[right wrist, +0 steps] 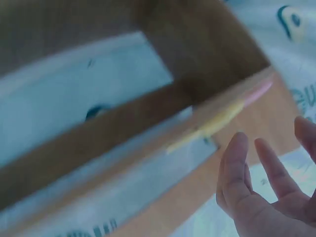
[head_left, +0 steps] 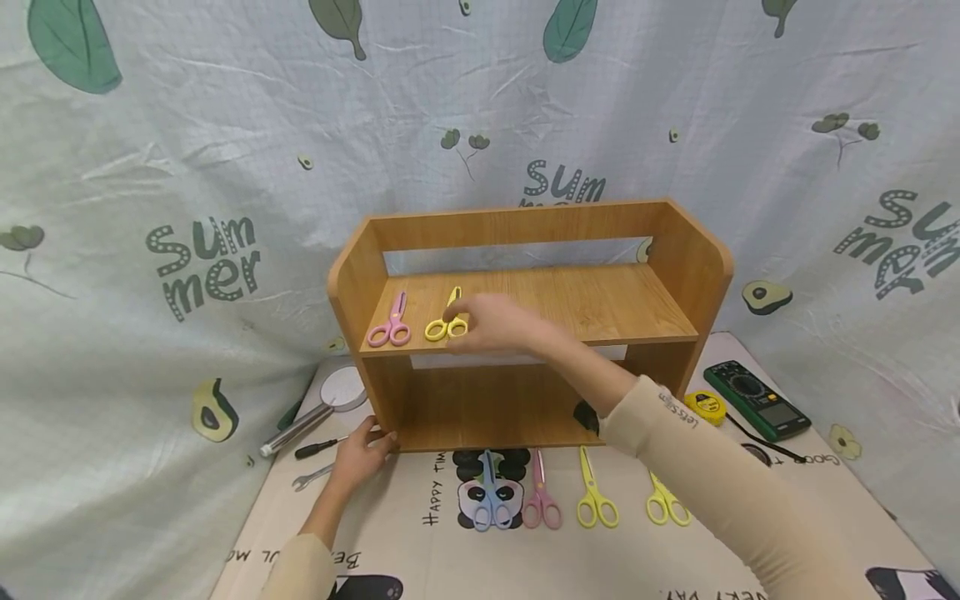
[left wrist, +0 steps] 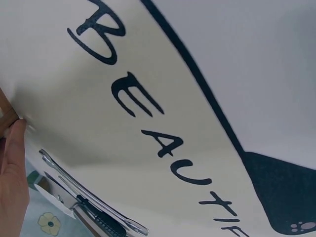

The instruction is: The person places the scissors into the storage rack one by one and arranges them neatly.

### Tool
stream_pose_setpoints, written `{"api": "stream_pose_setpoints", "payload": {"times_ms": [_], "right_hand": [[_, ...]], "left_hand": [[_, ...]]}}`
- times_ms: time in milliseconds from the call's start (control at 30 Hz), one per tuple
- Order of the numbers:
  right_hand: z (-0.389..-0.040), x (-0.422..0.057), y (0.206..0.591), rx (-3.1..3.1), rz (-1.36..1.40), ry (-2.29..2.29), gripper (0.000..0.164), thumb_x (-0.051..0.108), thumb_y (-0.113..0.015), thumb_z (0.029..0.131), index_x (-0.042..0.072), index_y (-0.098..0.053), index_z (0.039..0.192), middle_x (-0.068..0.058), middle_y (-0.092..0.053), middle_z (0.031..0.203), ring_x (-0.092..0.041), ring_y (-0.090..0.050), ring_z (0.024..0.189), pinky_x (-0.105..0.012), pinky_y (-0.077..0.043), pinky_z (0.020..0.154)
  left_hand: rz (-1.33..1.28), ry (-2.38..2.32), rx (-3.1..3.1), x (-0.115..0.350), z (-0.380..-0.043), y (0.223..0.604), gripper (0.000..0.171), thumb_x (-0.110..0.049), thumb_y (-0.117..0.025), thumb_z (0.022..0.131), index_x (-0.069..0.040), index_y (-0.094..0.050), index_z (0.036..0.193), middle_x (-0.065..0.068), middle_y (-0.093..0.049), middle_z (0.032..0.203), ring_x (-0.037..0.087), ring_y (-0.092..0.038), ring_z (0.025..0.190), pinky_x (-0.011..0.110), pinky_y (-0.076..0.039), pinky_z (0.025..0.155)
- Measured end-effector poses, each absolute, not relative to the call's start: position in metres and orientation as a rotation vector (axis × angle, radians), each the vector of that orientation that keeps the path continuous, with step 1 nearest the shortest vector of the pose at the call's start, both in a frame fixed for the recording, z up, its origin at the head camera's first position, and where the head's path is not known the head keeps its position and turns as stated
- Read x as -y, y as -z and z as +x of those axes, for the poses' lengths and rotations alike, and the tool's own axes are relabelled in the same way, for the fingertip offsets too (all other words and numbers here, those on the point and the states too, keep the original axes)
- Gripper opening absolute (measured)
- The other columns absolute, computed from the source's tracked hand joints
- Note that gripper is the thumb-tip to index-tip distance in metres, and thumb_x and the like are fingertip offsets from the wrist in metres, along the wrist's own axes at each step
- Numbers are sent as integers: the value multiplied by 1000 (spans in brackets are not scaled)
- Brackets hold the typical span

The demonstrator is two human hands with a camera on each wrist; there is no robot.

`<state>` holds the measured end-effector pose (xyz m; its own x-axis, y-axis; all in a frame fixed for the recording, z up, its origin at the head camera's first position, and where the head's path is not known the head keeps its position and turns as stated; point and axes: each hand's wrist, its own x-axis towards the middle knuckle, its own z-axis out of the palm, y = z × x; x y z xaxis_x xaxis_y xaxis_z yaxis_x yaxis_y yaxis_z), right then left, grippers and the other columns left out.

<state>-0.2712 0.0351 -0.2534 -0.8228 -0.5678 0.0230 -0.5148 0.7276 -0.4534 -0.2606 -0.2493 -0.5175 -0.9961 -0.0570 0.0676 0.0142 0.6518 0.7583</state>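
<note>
On the upper board of a wooden shelf [head_left: 525,408], yellow scissors [head_left: 435,331] lie beside pink scissors [head_left: 389,332]. My right hand [head_left: 491,323] hovers at the yellow pair, its fingertips over the right handle loop. In the right wrist view the fingers of that hand [right wrist: 269,197] are spread, with nothing between them; both pairs are blurred there. My left hand [head_left: 363,454] touches the shelf's lower left front corner. Only its edge shows in the left wrist view, its extended fingers [left wrist: 16,148] against the wood. In front of the shelf lie blue scissors [head_left: 491,492], pink scissors [head_left: 541,500] and two yellow pairs [head_left: 597,500].
Left of the shelf are a magnifying glass [head_left: 343,389], a screwdriver [head_left: 315,448] and a wrench [head_left: 311,477]. On its right lie a yellow tape measure [head_left: 705,407] and a green multimeter [head_left: 756,400]. A printed curtain [head_left: 480,100] hangs behind.
</note>
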Motion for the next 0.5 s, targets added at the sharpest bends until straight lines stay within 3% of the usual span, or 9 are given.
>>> {"api": "stream_pose_setpoints", "payload": {"times_ms": [67,200,367,500], "right_hand": [[-260,-38,269,-2754,-920,756,48,26,-73,94,9,-65,138,3,-51,69,-9,-44,58,-23,-33,53],[-242,-42,306,-2641,-936,848,41,25,-72,95,12,-67,134,4,-55,69,-7,-48,60,-22,-38,54],[-227,-45,357,-2503,-853,860,36,24,-74,95,15,-71,130,-3,-73,95,-11,-59,78,-26,-49,67],[-221,-47,395,-2456,-801,809,34,26,-77,92,17,-74,125,-3,-73,122,-11,-63,93,-29,-55,78]], "left_hand": [[28,1290,2770,248,-262,518,39,-17,-66,99,1,-60,133,31,-71,123,47,-68,119,35,-61,77],[38,1328,2758,247,-261,520,41,-16,-66,99,2,-58,135,32,-71,123,46,-69,117,33,-62,75],[40,1283,2772,247,-260,518,45,-17,-65,99,4,-56,138,32,-70,124,47,-67,121,37,-63,78],[37,1260,2776,247,-261,517,45,-17,-65,99,4,-56,137,32,-71,123,47,-67,121,38,-63,78]]}}
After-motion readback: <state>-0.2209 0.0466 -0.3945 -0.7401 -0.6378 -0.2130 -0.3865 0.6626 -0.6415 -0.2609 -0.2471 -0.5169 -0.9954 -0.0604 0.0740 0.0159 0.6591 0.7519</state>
